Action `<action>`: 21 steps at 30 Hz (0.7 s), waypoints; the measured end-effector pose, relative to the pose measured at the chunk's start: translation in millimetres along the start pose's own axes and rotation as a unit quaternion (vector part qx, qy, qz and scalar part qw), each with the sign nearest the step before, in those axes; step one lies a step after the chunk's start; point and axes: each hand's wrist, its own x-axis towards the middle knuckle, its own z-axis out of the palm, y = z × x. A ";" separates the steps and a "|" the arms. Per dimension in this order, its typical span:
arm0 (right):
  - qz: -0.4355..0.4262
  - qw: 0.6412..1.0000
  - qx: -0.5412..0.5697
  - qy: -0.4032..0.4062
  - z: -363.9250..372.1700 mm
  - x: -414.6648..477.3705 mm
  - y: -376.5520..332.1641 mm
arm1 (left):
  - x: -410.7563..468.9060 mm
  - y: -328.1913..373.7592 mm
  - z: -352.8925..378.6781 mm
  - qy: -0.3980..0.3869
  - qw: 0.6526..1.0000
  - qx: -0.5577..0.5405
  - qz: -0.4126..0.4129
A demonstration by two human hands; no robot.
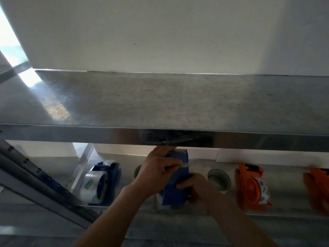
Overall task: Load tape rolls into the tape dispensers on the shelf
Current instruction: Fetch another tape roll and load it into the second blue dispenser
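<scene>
Head camera: a bare upper shelf (160, 104) of grey metal runs across the middle of the frame, with a white wall (160, 32) behind it. Below its front lip lies the lower shelf (284, 191), where the work is. Near the middle of the lower shelf's front edge, both hands hold a blue dispenser (178, 186) upright. The left hand (160, 169) wraps its fingers around the dispenser's upper part, close under the upper shelf's lip. The right hand (195, 187) grips the lower part from the right side. A pale shape shows at the dispenser's lower left corner, mostly hidden, and I cannot tell whether it is a roll. Toward the left end of the lower shelf stands a second blue dispenser (108, 175) with a clear tape roll (92, 187) seated in it, just beside a perforated upright (32, 168). A grey round thing (219, 179) sits just right of the hands, toward the back edge. Another (137, 172) peeks out behind the left hand. Further right an orange dispenser (249, 189) carries a roll. A second orange dispenser (318, 189) is blurred at the shelf's right end.
</scene>
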 end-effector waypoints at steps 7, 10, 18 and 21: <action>-0.006 1.000 0.023 -0.015 3.8 -2.9 -9.9 | 1.7 -2.9 -7.1 0.011 0.999 0.047 0.005; -0.007 0.999 0.054 -0.007 1.6 -5.3 -8.1 | 1.1 -4.8 -4.8 0.007 1.000 0.028 0.004; -0.014 0.994 0.092 0.055 6.2 -7.7 -6.7 | -1.0 -2.3 -0.2 0.002 1.000 0.019 0.022; -0.019 0.995 0.070 0.068 7.3 -10.7 -5.6 | -3.9 0.5 4.4 0.012 1.000 -0.015 0.013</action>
